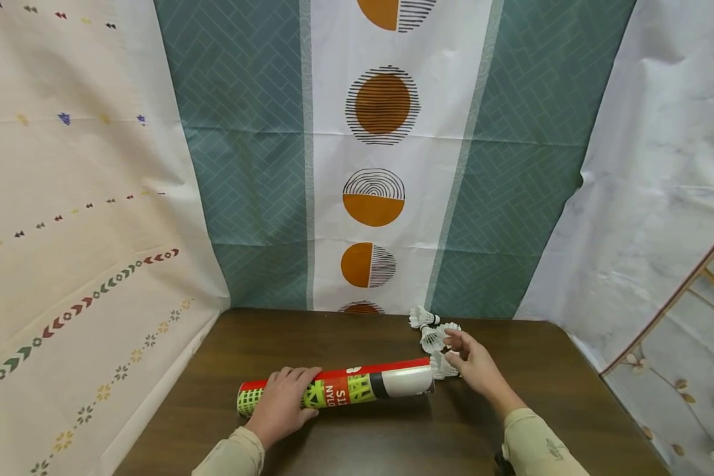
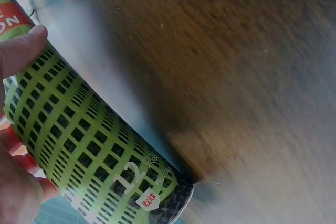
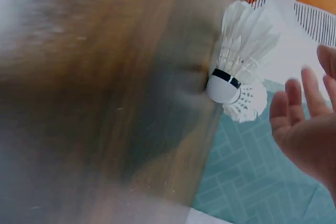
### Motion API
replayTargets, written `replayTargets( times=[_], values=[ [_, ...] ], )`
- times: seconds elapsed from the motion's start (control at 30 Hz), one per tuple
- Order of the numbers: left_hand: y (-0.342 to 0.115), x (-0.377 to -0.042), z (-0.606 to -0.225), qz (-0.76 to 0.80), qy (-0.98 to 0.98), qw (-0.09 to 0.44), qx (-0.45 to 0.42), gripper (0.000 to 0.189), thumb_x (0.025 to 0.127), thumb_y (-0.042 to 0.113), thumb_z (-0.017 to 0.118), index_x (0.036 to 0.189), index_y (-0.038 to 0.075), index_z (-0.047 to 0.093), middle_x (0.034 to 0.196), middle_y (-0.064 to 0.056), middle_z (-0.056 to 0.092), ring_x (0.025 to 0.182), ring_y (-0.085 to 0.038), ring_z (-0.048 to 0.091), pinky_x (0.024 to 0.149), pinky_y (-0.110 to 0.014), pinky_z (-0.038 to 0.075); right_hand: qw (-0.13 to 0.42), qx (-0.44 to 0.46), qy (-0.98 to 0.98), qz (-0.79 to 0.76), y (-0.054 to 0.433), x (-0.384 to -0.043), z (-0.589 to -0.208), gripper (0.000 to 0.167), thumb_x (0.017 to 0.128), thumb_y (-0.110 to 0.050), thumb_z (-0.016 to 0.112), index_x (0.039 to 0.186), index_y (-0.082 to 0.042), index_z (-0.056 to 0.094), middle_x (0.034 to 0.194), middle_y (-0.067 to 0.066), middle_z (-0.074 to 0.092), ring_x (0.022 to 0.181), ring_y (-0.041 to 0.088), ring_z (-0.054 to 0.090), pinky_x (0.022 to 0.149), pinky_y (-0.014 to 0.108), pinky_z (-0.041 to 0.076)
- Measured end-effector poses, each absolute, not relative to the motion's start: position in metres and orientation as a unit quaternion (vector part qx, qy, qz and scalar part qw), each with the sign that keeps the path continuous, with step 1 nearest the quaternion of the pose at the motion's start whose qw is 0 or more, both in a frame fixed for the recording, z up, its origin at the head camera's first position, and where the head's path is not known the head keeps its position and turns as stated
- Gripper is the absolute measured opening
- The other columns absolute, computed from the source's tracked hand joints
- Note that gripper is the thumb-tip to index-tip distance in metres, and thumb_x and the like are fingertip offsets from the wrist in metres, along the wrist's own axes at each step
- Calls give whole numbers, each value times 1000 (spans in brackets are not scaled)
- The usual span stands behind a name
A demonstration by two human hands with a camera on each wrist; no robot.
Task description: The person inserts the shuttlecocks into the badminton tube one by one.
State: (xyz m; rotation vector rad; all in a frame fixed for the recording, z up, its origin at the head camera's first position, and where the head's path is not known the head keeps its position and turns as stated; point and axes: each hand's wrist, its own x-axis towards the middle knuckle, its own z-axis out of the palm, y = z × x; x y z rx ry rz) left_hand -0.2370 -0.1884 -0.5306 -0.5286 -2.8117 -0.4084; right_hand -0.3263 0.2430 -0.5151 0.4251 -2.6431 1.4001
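Note:
A long shuttlecock tube (image 1: 363,390), red, yellow-green and white, lies crosswise over the table's middle. My left hand (image 1: 281,404) grips it near its left end; in the left wrist view the thumb and fingers (image 2: 23,51) wrap its green checked side (image 2: 79,129). Several white shuttlecocks (image 1: 432,340) are clustered just beyond the tube's right end. Close to them hovers my right hand (image 1: 478,367), fingers loosely bent and holding nothing. From the right wrist, a shuttlecock (image 3: 223,85) with a black band shows apart from the right hand (image 3: 310,129).
The dark brown wooden table (image 1: 333,337) ends at a hanging cloth (image 1: 369,152) with orange circles and green panels. A cream patterned cloth (image 1: 83,264) hangs on the left, and a pale flowered one (image 1: 642,264) on the right.

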Motion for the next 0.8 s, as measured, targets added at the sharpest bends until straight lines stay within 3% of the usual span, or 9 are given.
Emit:
replayTargets(
  times=[0.07,0.13,0.3,0.43,0.6,0.8],
  values=[
    [-189,-237,-531,-138,-965,125,-182,82,75,38,99,145,17,62,130,-6,73,118,-33,65,104,-62,52,73,127,-877,457,245,-335,-514,58,101,2,67,155,3,46,146,31,60,126,46,62,102,50,55],
    [-190,-237,-531,-136,-965,127,-186,82,75,38,99,145,16,62,129,-6,74,118,-33,65,103,-62,52,74,121,-884,445,249,-344,-512,63,102,2,66,159,4,39,154,33,52,127,48,61,102,52,55],
    [-189,-236,-533,-131,-964,133,-190,81,75,37,99,145,17,62,129,-6,74,118,-33,66,102,-61,52,37,121,-913,389,259,-367,-509,76,99,1,68,164,3,28,163,34,40,109,35,66,81,35,55],
    [-189,-236,-532,-133,-963,133,-192,80,77,36,98,146,17,62,130,-6,73,118,-33,66,102,-62,52,5,128,-935,330,263,-380,-510,86,97,0,73,166,2,22,161,33,45,98,26,64,78,36,53],
    [-189,-237,-531,-132,-963,130,-194,81,78,37,97,147,16,61,131,-6,72,118,-33,66,103,-62,52,6,117,-949,291,269,-383,-513,94,94,-7,79,166,4,20,149,33,56,106,37,68,84,50,58],
    [-190,-238,-532,-128,-964,127,-193,81,78,38,97,147,16,61,132,-6,73,118,-33,66,103,-61,52,-6,122,-952,281,272,-388,-516,93,98,-13,78,168,3,19,153,32,49,101,34,63,83,49,54]
  ],
)
